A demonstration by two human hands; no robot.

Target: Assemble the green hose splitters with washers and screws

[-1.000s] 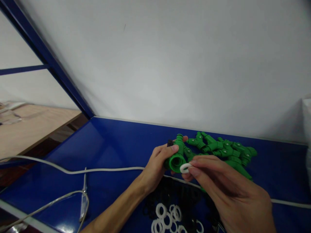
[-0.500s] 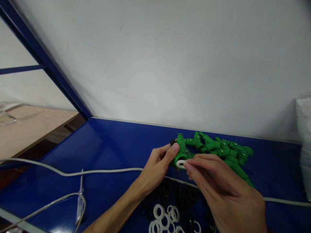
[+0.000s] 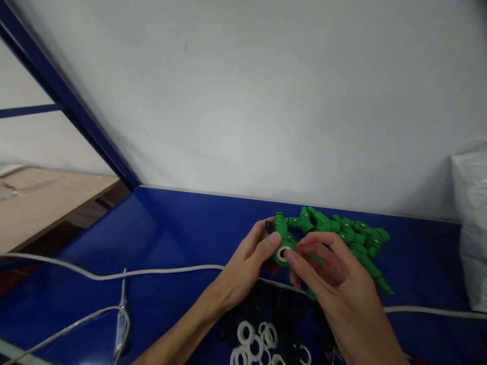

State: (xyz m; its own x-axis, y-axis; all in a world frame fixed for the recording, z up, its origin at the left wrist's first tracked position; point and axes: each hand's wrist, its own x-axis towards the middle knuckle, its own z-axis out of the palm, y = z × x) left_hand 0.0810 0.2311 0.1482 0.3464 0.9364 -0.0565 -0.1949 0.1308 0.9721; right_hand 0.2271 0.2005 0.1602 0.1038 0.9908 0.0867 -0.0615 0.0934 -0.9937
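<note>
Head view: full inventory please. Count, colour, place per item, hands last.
Held fitting: 1, green, lower centre
Ring: 1, white, at that fitting's open end
Other fittings: pile, count unclear, green, right of the held one
Loose rings: several, white, bottom centre
Dark parts: count unclear, black, above the loose rings
Table: 1, blue, lower half
Pointed tool: 1, clear handle, lower left
Long cable: 1, white, across the table
Looped cable: 1, whitish, lower left
Panel: 1, pale grey, behind the table
Wooden surface: 1, light brown, far left
Bag: 1, whitish, right edge
Left hand: 1, bare, gripping the held fitting
Right hand: 1, bare, fingertips at the ring
</note>
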